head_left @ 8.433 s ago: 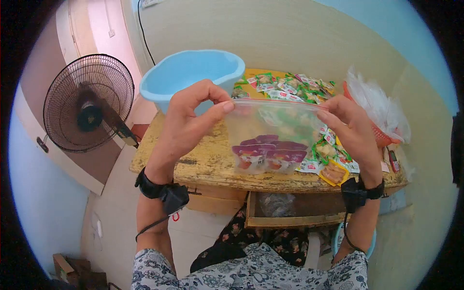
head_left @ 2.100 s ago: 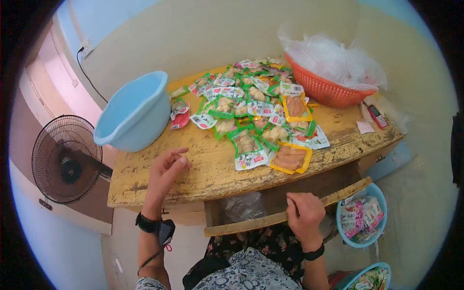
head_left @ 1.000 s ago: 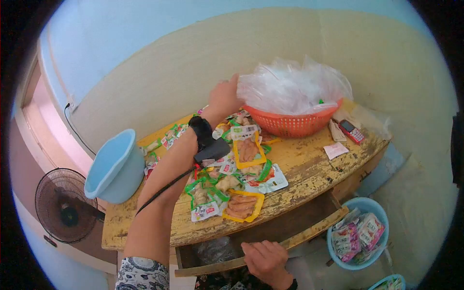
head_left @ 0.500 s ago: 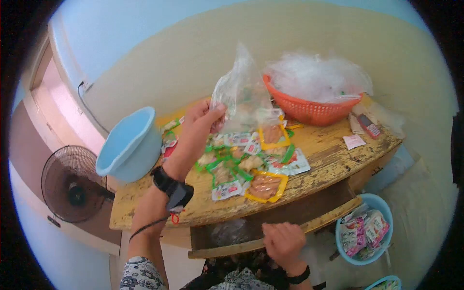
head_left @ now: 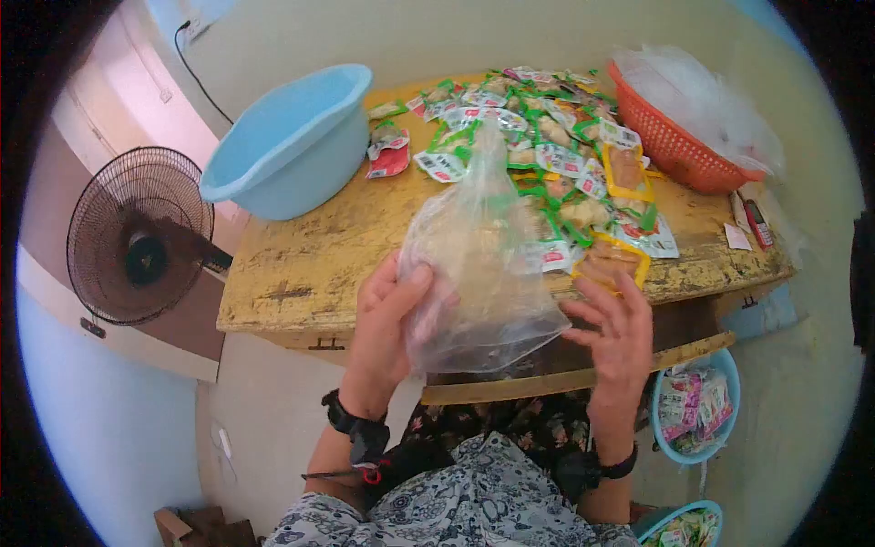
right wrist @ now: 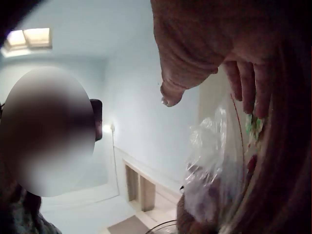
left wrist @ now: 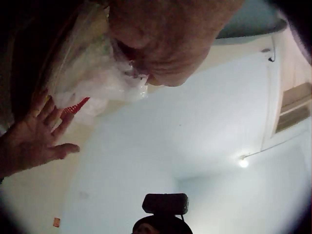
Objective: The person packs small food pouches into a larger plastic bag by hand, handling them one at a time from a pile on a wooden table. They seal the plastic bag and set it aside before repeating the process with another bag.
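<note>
Gripping the clear plastic bag above the table's near edge, the left hand steadies it. The right hand hovers just right of it, fingers spread. Seemingly bag-opening; next, 2 hands must part its mouth.

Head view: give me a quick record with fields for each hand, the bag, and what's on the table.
Left hand: grips the clear plastic bag by its left side
Right hand: fingers spread, at the bag's right edge
Bag: held above the table's front edge, looks empty
Table: blue basin, snack packets, orange basket
</note>
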